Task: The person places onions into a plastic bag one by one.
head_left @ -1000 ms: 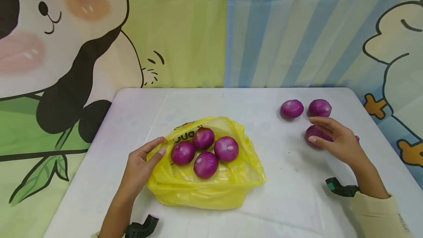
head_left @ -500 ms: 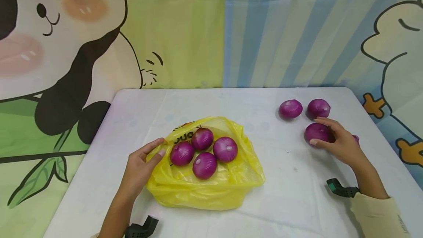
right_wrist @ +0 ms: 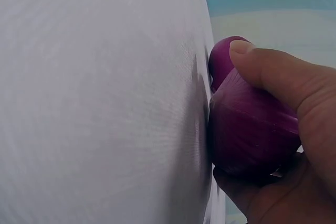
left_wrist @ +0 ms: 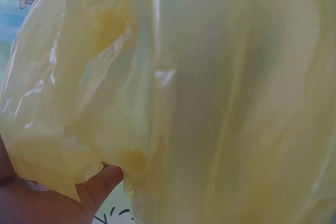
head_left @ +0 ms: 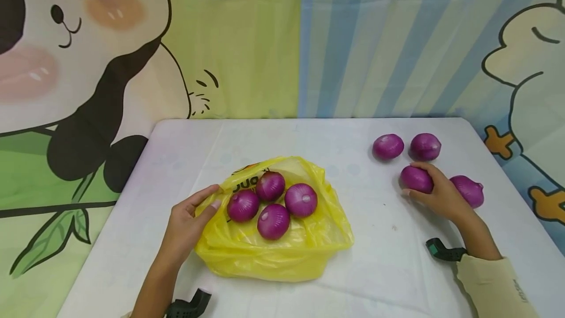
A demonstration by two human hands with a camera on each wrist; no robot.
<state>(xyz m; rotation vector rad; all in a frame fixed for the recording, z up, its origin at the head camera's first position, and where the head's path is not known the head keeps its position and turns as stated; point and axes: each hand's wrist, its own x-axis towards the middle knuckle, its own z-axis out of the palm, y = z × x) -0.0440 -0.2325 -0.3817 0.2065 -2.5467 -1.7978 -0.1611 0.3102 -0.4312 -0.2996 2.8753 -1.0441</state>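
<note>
At the far left, a printed panda (head_left: 110,72) is cut off by the edge of the head view. The left hand (head_left: 187,225) pinches the left rim of a yellow bag (head_left: 273,263); its forearm runs out of view below. In the left wrist view the plastic covers most of the hand and almost everything else, so the contents cannot be made out there. Inside the bag, to the right of this grip, lie four purple onions (head_left: 273,221), partly covering the dark print (head_left: 246,183). Well apart from the bag, two loose onions (head_left: 388,146) lie on the white table (head_left: 375,249). Just nearer, the right hand (head_left: 439,195) is closed around another onion, the held onion (head_left: 416,179), between thumb and fingers; its right part is hidden, and whether it touches the table I cannot tell. Behind this hand lies the last onion (head_left: 469,191), partly covered.
</note>
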